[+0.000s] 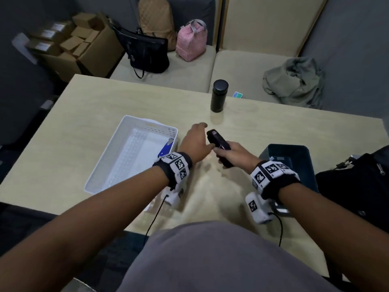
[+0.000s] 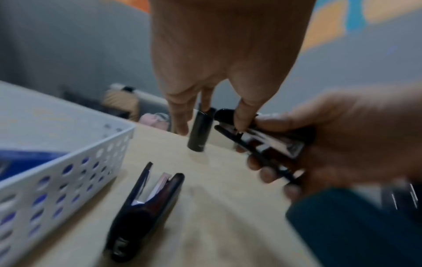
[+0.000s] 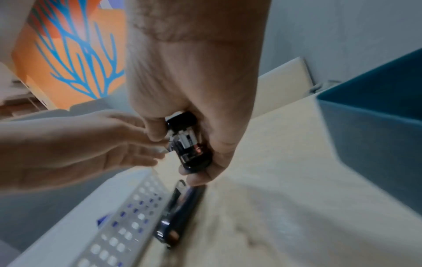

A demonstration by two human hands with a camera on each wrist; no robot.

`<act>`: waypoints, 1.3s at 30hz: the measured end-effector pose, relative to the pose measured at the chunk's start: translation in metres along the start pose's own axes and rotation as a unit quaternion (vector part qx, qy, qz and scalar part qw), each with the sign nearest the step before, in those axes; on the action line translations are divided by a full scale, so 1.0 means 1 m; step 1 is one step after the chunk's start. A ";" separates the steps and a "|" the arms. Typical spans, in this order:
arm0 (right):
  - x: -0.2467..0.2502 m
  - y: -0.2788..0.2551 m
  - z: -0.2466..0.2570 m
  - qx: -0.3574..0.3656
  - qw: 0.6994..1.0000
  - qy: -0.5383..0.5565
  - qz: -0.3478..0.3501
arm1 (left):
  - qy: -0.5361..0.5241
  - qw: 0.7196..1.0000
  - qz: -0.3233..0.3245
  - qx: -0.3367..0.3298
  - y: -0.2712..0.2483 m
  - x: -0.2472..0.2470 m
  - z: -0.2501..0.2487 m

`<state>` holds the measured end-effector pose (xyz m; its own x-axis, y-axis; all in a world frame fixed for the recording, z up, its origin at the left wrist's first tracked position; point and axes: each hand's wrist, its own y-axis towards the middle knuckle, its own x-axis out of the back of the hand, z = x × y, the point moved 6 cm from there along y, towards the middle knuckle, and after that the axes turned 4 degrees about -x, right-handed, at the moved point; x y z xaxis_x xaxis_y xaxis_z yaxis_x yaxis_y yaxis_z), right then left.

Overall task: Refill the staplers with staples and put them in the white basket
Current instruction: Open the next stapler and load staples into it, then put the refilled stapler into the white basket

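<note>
Stapler (image 1: 219,146), black, held above the table (image 1: 126,102) centre, just right of the white basket (image 1: 109,165); right hand (image 1: 235,153) clasps its rear half with fingers curled underneath and thumb on top, nose pointing to the far side. Left hand (image 1: 194,142) is loose, fingers extended, one fingertip touching the stapler's side near the metal magazine; it grips nothing. Judgement: step in hand is opening or closing this stapler for loading. Best to keep the base pinned in the right palm and apply the left fingertip at the front of the cover, away from the spring track, so it does not snap on skin. Body is glossy hard plastic, rounded nose, bright steel channel inside. Second stapler (image 2: 146,213) lies on the table beside the basket wall, dark glossy, slightly gaping with pale metal showing. Blue stapler (image 1: 166,149) rests inside the basket at its right wall; the basket is rigid perforated plastic. Teal bin (image 1: 288,152) sits to the right; matte black flask (image 1: 219,95) stands beyond.
</note>
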<state>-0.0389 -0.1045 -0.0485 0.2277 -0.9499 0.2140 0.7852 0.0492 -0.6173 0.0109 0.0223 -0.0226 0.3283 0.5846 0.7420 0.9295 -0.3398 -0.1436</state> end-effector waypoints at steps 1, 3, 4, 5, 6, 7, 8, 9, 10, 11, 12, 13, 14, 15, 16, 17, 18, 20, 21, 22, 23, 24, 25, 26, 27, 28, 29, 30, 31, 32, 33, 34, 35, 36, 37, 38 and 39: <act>-0.008 0.001 0.018 0.012 1.000 0.019 0.000 | -0.080 0.994 -0.013 0.076 0.002 0.013 0.012; -0.033 0.007 0.051 0.043 0.998 0.026 0.030 | -0.273 0.945 0.031 0.177 0.002 0.022 0.029; -0.046 0.009 0.066 0.061 0.997 0.011 0.052 | -0.314 0.929 0.053 0.187 0.000 0.028 0.033; -0.061 0.014 0.077 0.073 0.994 -0.027 0.073 | -0.296 0.938 0.050 0.175 -0.002 0.039 0.039; -0.074 0.020 0.086 0.079 0.989 -0.083 0.090 | -0.264 0.951 0.029 0.158 -0.003 0.052 0.047; -0.085 0.026 0.092 0.076 0.979 -0.160 0.103 | -0.226 0.963 -0.001 0.144 -0.005 0.066 0.057; -0.096 0.031 0.098 0.076 0.959 -0.247 0.112 | -0.201 0.970 -0.032 0.136 -0.007 0.080 0.070; -0.104 0.036 0.102 0.074 0.933 -0.333 0.112 | -0.183 0.973 -0.055 0.132 -0.009 0.094 0.083; -0.111 0.041 0.105 0.079 0.910 -0.393 0.107 | -0.170 0.974 -0.068 0.136 -0.012 0.106 0.095; -0.116 0.044 0.108 0.089 0.898 -0.421 0.093 | -0.150 0.975 -0.068 0.147 -0.016 0.116 0.108; -0.120 0.049 0.110 0.102 0.898 -0.422 0.073 | -0.121 0.978 -0.058 0.159 -0.018 0.123 0.123; -0.121 0.051 0.111 0.113 0.907 -0.403 0.050 | -0.084 0.981 -0.039 0.171 -0.019 0.124 0.138; -0.120 0.052 0.111 0.128 0.916 -0.379 0.025 | -0.044 0.982 -0.013 0.181 -0.020 0.124 0.150; -0.118 0.054 0.110 0.132 0.926 -0.353 0.003 | -0.011 0.982 0.017 0.189 -0.021 0.120 0.160; -0.115 0.055 0.107 0.135 0.932 -0.335 -0.012 | 0.010 0.980 0.044 0.194 -0.022 0.115 0.168; -0.113 0.057 0.103 0.131 0.935 -0.330 -0.021 | 0.020 0.978 0.063 0.198 -0.023 0.109 0.175; -0.109 0.057 0.098 0.125 0.934 -0.335 -0.029 | 0.024 0.976 0.073 0.202 -0.024 0.102 0.178; -0.098 0.063 0.087 0.098 0.929 -0.355 -0.046 | 0.009 0.975 0.071 0.209 -0.021 0.088 0.185; -0.093 0.066 0.081 0.081 0.925 -0.368 -0.050 | -0.001 0.976 0.061 0.209 -0.019 0.081 0.186; -0.088 0.067 0.074 0.065 0.920 -0.382 -0.049 | -0.007 0.976 0.052 0.209 -0.017 0.075 0.185; -0.084 0.070 0.066 0.050 0.916 -0.397 -0.039 | -0.006 0.977 0.049 0.208 -0.016 0.070 0.183; -0.082 0.071 0.059 0.039 0.910 -0.411 -0.024 | 0.000 0.978 0.048 0.204 -0.014 0.066 0.181; -0.081 0.070 0.051 0.030 0.902 -0.430 -0.003 | 0.008 0.979 0.049 0.199 -0.011 0.062 0.180; -0.082 0.069 0.043 0.028 0.890 -0.455 0.020 | 0.015 0.980 0.052 0.194 -0.008 0.060 0.179; -0.085 0.068 0.034 0.032 0.872 -0.487 0.042 | 0.022 0.979 0.060 0.192 -0.006 0.058 0.179; -0.087 0.067 0.025 0.039 0.851 -0.520 0.059 | 0.029 0.979 0.068 0.190 -0.003 0.056 0.181; -0.089 0.065 0.016 0.045 0.831 -0.550 0.070 | 0.040 0.978 0.075 0.191 -0.002 0.057 0.181; -0.091 0.064 0.007 0.049 0.813 -0.576 0.074 | 0.053 0.977 0.076 0.193 0.000 0.058 0.180; -0.092 0.063 0.000 0.052 0.799 -0.595 0.070 | 0.069 0.977 0.060 0.191 0.000 0.063 0.177; -0.091 0.061 -0.002 0.062 0.788 -0.610 0.055 | 0.080 0.980 0.029 0.182 0.002 0.070 0.170; -0.091 0.058 -0.002 0.080 0.777 -0.623 0.035 | 0.086 0.983 -0.016 0.161 0.002 0.078 0.158; -0.090 0.055 -0.001 0.104 0.766 -0.635 0.012 | 0.076 0.987 -0.062 0.127 0.002 0.086 0.142; -0.088 0.051 0.001 0.125 0.758 -0.640 -0.007 | 0.053 0.991 -0.093 0.085 0.002 0.090 0.122; -0.086 0.048 0.000 0.145 0.757 -0.636 -0.021 | 0.023 0.994 -0.097 0.039 0.002 0.090 0.101; -0.084 0.043 -0.002 0.162 0.763 -0.625 -0.029 | -0.005 0.997 -0.073 -0.006 0.002 0.084 0.082; -0.079 0.039 -0.006 0.171 0.773 -0.610 -0.028 | -0.020 0.998 -0.026 -0.050 0.002 0.072 0.062; -0.073 0.035 -0.012 0.166 0.789 -0.591 -0.026 | -0.011 0.996 0.035 -0.082 0.000 0.055 0.046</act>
<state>-0.0348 -0.0374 -0.0943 0.4139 -0.0105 0.9103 0.8743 0.2832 -0.3943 0.0366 0.0878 -0.0120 0.3968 0.5704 0.7192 0.8646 -0.4954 -0.0841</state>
